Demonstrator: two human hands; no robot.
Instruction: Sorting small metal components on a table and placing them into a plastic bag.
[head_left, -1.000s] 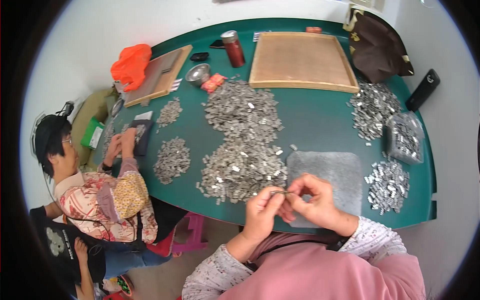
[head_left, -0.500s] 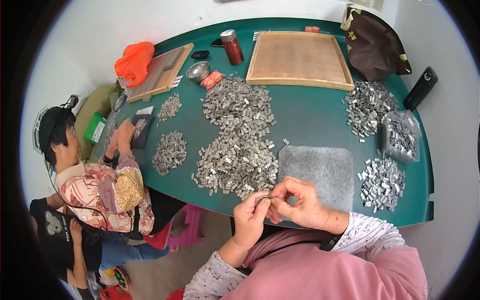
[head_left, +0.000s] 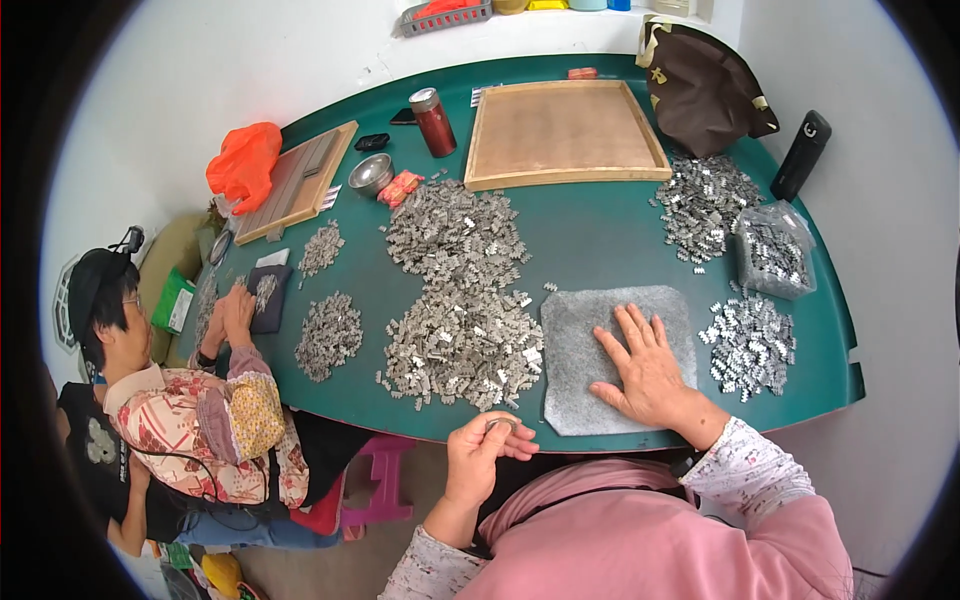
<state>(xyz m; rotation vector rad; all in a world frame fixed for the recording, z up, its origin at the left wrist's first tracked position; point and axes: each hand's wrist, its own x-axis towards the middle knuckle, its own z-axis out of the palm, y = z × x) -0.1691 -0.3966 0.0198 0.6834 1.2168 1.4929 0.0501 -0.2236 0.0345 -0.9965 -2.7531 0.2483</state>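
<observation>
My left hand, just off the table's front edge, is closed with thumb and fingers round a small curved metal piece; its exact kind is too small to make out. Flat on a grey felt mat lies my right hand, fingers spread and nothing in them. Left of the mat is a big heap of small toothed grey metal pieces, joined to another heap behind it. A smaller heap of shinier toothed pieces lies to the right of the mat.
A shallow wooden tray stands at the back, beside a red flask and a metal bowl. At right are a clear bag of pieces, a black bottle and a brown bag. A co-worker sits at left.
My hands have parted. The right one let go of the small metal piece and moved right onto the mat, spread flat. My left hand keeps the piece. The view has shifted slightly.
</observation>
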